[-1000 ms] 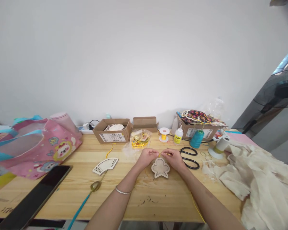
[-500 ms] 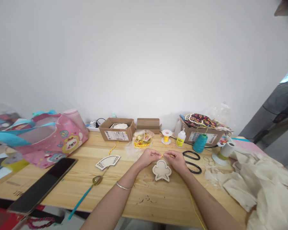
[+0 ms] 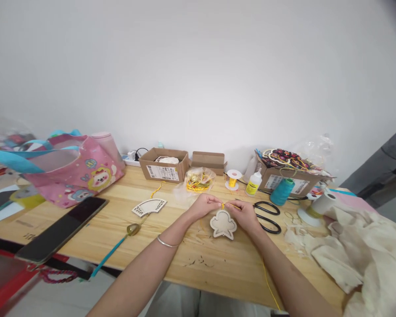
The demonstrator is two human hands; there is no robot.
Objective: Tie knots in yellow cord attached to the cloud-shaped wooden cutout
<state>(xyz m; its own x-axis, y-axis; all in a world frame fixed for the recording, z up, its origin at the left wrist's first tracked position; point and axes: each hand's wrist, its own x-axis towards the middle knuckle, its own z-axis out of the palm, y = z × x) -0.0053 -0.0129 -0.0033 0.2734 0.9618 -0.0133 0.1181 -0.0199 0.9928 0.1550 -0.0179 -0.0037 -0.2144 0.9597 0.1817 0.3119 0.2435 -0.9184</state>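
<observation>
Both hands pinch a yellow cord [image 3: 223, 205] at the top of a wooden cutout [image 3: 223, 224] with a raised, rounded border. My left hand [image 3: 205, 207] closes thumb and forefinger on the cord from the left. My right hand [image 3: 243, 213] grips it from the right, fingertips almost meeting the left ones. The cutout hangs or rests just below the fingers; I cannot tell if it touches the table. From beneath my right forearm a long yellow strand [image 3: 268, 281] trails toward the table's front edge. Black-handled scissors [image 3: 267, 215] lie beside my right hand, partly hidden.
Left on the table [image 3: 198, 273] lie a fan-shaped wooden ornament [image 3: 149, 207] with a bell [image 3: 133, 229] and blue tassel, a phone [image 3: 64, 226] and a pink bag [image 3: 82, 176]. Behind are boxes [image 3: 165, 172], a yellow spool [image 3: 232, 181], a glue bottle [image 3: 253, 183] and teal thread [image 3: 281, 192]. Cloth [image 3: 346, 255] covers the right.
The view has shifted, so the tabletop sits slightly higher in the picture. My fingertips have drawn closer together at the cord above the cutout.
</observation>
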